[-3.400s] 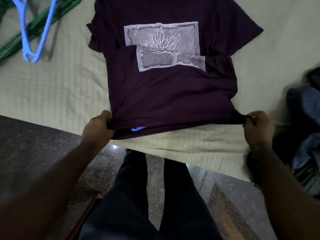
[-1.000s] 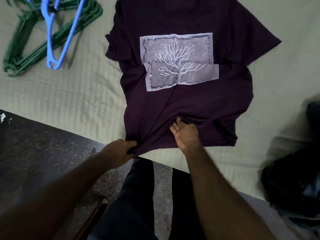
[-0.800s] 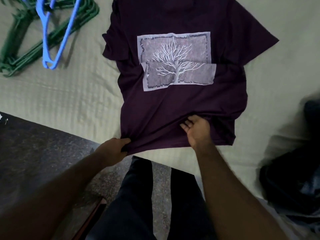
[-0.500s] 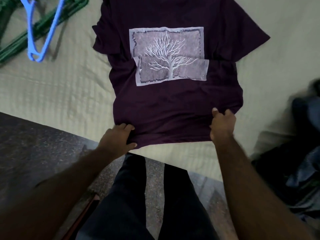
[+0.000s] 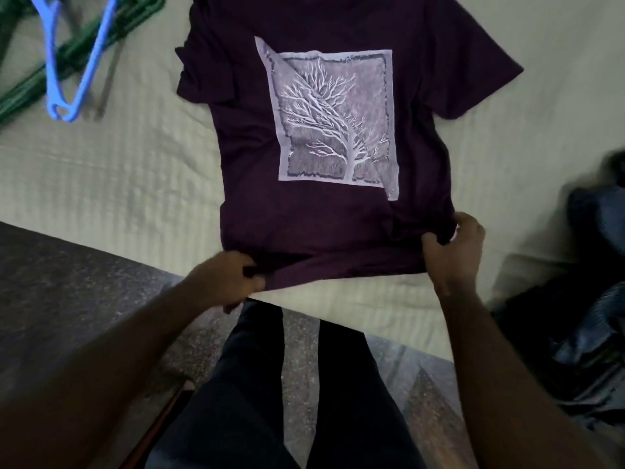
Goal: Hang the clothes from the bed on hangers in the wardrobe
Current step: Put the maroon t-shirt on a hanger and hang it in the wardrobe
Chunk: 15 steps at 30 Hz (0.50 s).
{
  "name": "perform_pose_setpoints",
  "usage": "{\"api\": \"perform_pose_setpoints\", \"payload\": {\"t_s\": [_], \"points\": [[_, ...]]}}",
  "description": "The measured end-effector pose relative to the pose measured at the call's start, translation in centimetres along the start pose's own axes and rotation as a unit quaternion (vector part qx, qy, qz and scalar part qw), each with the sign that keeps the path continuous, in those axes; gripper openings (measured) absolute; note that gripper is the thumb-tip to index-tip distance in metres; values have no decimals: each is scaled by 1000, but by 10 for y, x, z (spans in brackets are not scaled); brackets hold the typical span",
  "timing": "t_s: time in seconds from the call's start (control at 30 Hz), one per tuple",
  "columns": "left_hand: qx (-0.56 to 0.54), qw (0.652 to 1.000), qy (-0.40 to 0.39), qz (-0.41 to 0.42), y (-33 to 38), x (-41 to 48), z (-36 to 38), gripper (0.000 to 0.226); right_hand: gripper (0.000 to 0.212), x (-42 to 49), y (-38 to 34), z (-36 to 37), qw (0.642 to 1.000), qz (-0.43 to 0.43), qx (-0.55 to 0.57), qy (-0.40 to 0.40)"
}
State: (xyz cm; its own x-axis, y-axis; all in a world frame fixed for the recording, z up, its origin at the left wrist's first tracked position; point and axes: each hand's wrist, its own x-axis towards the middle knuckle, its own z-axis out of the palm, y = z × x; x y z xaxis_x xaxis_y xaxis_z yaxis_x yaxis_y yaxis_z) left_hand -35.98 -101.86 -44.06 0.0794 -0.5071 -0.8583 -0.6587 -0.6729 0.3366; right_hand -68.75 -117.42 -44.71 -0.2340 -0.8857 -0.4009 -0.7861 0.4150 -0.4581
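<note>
Head view: dark purple T-shirt (image 5: 324, 218) w/ a pale tree print lies flat on the bed (image 5: 111, 184), hem at the near edge. Left hand (image 5: 225, 280) grips the hem's left corner; right hand (image 5: 453, 252) is curled round the right corner. Hands well apart. Blue hanger (image 5: 72, 66) lies over green hangers (image 5: 20, 93) at upper left (blurred). Dark clothes (image 5: 588, 299) heaped at right.

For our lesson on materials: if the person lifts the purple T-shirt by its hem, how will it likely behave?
Probably floppy: the purple T-shirt creases where the left hand and right hand grip its hem. Likely light: thin cloth lying flat on the bed. Unlikely to slip, since fabric bunches inside both grips.
</note>
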Motion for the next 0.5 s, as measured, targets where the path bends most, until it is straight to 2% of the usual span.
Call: {"api": "perform_pose_setpoints", "payload": {"t_s": [0.03, 0.07, 0.1, 0.17, 0.23, 0.3, 0.4, 0.5], "points": [[-13, 994, 105, -31, 6, 4, -4, 38, 57, 7, -4, 1, 1000, 3, -6, -29], [-34, 979, 192, -59, 10, 8, -7, 45, 63, 15, -5, 4, 998, 13, -14, -64], [-63, 966, 236, -80, 12, 14, -10, 58, 70, 19, -6, 4, 994, 20, -42, -99], [-121, 959, 230, -115, 12, 23, -10, 72, 80, 27, -2, 5, 989, 19, -74, -130], [-185, 948, 219, -135, 10, 27, -5, 71, 80, 27, 3, 4, 992, 35, -54, -106], [-256, 930, 227, -135, 9, 25, 2, 70, 70, 25, 8, 6, 994, 76, -27, -68], [-324, 898, 254, -156, 7, 21, 13, 68, 51, 19, 16, 15, 991, 113, -40, -58], [-411, 854, 252, -198, 3, 20, 22, 51, 44, 18, 28, 24, 987, 152, -3, -58]]}}
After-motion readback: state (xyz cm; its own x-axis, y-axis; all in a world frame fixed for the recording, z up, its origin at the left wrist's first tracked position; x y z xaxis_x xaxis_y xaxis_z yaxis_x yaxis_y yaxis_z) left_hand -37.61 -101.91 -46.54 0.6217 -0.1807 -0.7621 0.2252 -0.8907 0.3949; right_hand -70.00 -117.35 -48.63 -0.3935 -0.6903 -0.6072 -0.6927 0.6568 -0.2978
